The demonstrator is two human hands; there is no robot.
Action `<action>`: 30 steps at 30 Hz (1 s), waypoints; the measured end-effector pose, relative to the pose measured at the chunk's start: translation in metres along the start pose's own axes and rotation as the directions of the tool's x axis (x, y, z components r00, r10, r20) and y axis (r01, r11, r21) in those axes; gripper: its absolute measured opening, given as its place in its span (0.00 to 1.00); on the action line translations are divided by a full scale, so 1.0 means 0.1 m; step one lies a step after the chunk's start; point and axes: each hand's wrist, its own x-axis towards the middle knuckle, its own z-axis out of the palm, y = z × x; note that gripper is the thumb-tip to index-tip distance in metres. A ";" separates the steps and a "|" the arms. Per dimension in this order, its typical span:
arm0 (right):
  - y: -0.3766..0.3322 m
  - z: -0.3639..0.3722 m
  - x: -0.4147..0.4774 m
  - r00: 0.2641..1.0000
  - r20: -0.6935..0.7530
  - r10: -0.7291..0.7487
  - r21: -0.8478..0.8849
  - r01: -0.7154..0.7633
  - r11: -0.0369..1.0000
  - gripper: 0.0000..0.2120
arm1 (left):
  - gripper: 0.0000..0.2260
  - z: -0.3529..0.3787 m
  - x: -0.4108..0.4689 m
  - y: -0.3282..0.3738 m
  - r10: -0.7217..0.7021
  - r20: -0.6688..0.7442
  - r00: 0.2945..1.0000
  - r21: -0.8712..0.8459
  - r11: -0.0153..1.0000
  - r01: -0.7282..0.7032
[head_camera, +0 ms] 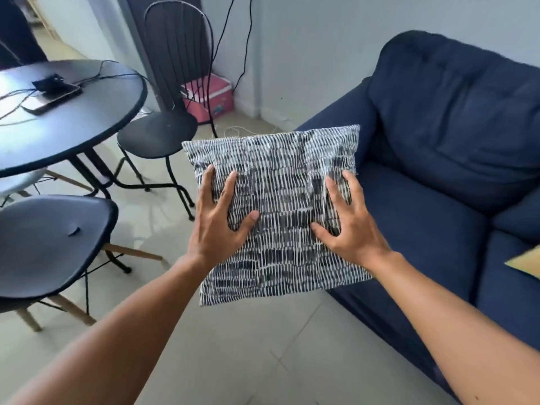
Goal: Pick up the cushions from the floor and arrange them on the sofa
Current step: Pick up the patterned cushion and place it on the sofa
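A square cushion (277, 171) with a black-and-white dashed pattern is held up in the air in front of me, between the floor and the sofa's left end. My left hand (220, 226) grips its left side with fingers spread over the fabric. My right hand (349, 226) grips its right side the same way. The dark blue sofa (438, 147) stands to the right, its seat just beyond the cushion's right edge. A yellow corner of another cushion (526, 263) shows on the sofa at the right frame edge.
A round black table (87, 118) with a phone and cables stands at the left. A black wire-back chair (163, 133) and a black shell chair (49, 241) stand around it. A pink box (214, 97) sits by the wall. Pale tiled floor (248, 346) lies below.
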 end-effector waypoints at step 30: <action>2.93 -2.11 0.39 0.862 -0.486 0.147 -0.207 -0.277 0.938 0.48 | 0.36 3.14 2.85 2.05 0.470 0.129 0.873 -0.252 0.867 -0.430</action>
